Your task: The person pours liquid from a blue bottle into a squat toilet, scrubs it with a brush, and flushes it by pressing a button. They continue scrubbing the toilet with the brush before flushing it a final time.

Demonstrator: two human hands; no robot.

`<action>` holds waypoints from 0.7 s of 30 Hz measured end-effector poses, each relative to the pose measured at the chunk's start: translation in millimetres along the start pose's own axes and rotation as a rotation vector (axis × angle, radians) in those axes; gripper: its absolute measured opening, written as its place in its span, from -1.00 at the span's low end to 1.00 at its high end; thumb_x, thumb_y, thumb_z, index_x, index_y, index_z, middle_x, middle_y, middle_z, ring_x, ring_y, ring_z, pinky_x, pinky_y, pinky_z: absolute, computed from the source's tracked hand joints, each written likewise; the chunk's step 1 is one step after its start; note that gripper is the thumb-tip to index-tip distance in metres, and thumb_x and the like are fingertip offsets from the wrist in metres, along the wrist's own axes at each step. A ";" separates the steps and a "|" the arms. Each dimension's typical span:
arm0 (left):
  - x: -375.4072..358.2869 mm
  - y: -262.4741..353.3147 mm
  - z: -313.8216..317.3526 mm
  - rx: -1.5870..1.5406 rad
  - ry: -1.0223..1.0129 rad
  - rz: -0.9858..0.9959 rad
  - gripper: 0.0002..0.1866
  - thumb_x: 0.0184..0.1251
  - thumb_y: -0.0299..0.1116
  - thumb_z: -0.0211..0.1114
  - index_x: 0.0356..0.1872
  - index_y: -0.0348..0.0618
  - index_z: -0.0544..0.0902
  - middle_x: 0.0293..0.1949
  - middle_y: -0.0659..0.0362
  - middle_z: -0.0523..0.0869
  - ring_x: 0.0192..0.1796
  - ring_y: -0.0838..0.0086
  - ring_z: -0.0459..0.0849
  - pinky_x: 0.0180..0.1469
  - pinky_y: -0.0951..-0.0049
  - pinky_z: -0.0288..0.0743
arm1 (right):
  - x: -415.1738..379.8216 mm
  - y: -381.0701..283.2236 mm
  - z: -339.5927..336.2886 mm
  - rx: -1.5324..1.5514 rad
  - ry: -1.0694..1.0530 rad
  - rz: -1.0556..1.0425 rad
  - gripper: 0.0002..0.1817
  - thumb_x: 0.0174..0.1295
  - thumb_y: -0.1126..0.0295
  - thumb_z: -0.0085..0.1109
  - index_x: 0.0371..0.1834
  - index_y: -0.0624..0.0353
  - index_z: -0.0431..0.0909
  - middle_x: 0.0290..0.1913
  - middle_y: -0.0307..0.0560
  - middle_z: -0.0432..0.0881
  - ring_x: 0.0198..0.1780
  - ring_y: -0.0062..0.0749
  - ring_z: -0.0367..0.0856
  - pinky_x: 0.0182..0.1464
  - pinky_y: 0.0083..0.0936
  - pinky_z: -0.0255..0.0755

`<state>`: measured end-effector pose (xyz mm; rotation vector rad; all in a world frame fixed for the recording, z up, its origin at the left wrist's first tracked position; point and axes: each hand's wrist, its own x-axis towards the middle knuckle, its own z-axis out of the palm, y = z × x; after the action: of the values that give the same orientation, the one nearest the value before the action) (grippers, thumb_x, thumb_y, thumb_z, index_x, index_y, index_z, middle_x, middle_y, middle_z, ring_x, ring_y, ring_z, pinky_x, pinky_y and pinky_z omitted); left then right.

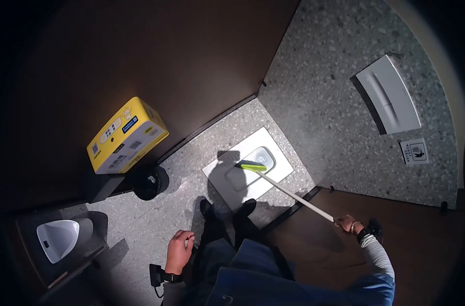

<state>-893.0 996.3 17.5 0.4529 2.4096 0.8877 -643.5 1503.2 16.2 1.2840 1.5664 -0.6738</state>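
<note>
My right hand (346,223) is closed round the end of the long white handle of a scrub brush (298,198). The brush's green head (254,167) with dark bristles rests over the white squat toilet (281,174), across the edge of its bowl. In front of my body on the left, my left hand (179,253) hangs with its fingers curled in, and nothing shows in it. Each wrist wears a dark band with a small device. My shoes stand at the toilet's near edge.
A yellow dispenser box (133,138) is mounted on the brown partition, above a black bin (152,182). A white urinal (58,239) is at the lower left. On the speckled wall are a white panel (390,97) and a sign (415,152). A brown partition (390,209) runs close on my right.
</note>
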 end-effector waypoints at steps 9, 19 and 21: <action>0.3 7.5 -1.0 0.037 -0.039 -0.007 -0.87 0.11 -0.47 0.17 -0.32 -0.26 0.58 -0.33 0.01 0.59 -0.25 0.10 0.57 -0.20 0.29 0.45 | 105.8 4.6 -14.9 -0.934 0.618 -0.282 -0.71 0.24 0.20 -0.09 -0.40 0.09 0.59 -0.44 -0.06 0.63 -0.43 -0.28 0.65 -0.40 -0.45 0.52; 15.1 22.8 -1.3 0.034 -0.039 0.073 -0.87 0.11 -0.48 0.17 -0.31 -0.27 0.58 -0.33 0.01 0.59 -0.25 0.10 0.57 -0.19 0.29 0.45 | 108.5 11.4 -59.0 -0.841 0.678 -0.300 -0.72 0.23 0.20 -0.12 -0.12 -0.08 0.56 -0.33 -0.16 0.62 -0.31 -0.26 0.63 -0.40 -0.27 0.48; 12.5 20.6 -2.3 0.033 -0.007 0.074 -0.87 0.11 -0.48 0.17 -0.32 -0.27 0.58 -0.34 0.01 0.59 -0.25 0.09 0.57 -0.19 0.29 0.45 | 108.9 18.3 -34.6 -0.788 0.588 -0.262 -0.72 0.19 0.15 -0.08 -0.16 -0.08 0.57 -0.32 -0.12 0.62 -0.28 -0.23 0.62 -0.34 -0.28 0.48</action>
<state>-901.8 1016.1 28.4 0.5603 2.4180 0.8769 -635.3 1583.1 -67.1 0.6951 2.1903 0.2238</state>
